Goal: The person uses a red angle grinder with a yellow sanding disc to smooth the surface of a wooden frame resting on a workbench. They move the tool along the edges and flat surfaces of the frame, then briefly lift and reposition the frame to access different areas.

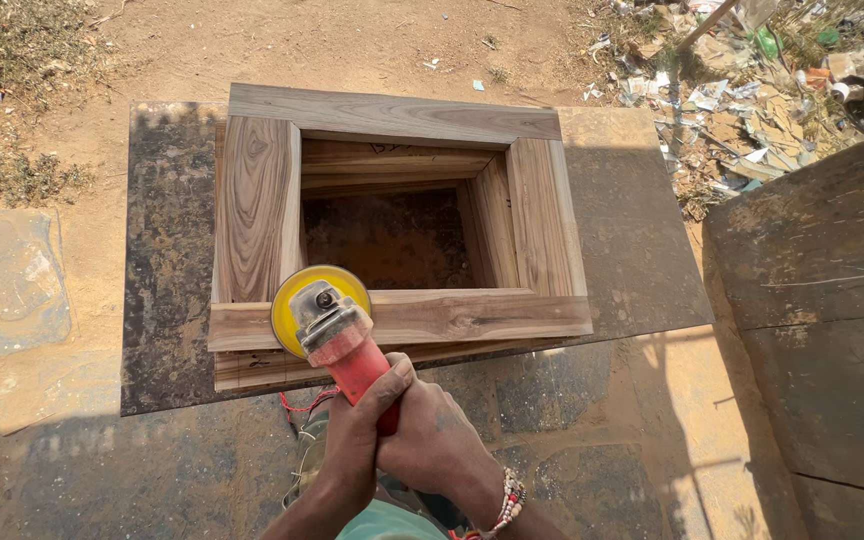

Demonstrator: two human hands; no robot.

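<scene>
Wooden frame [402, 220] lies flat on a dark board [167, 260] on the ground so its face points up at me. Both my left hand [352, 430] and right hand [432, 440] are wrapped tight round the red grinder [347, 350], keeping its yellow disc [297, 300] flat on the near-left corner.

Open hollow inside the wooden frame [392, 210], free to reach down into. Near rail blocked at its left end by the yellow disc [297, 300] of the red grinder [347, 350]. Bare dark board [642, 240] right of the frame, passable; rubbish heap [752, 90] well beyond.
</scene>
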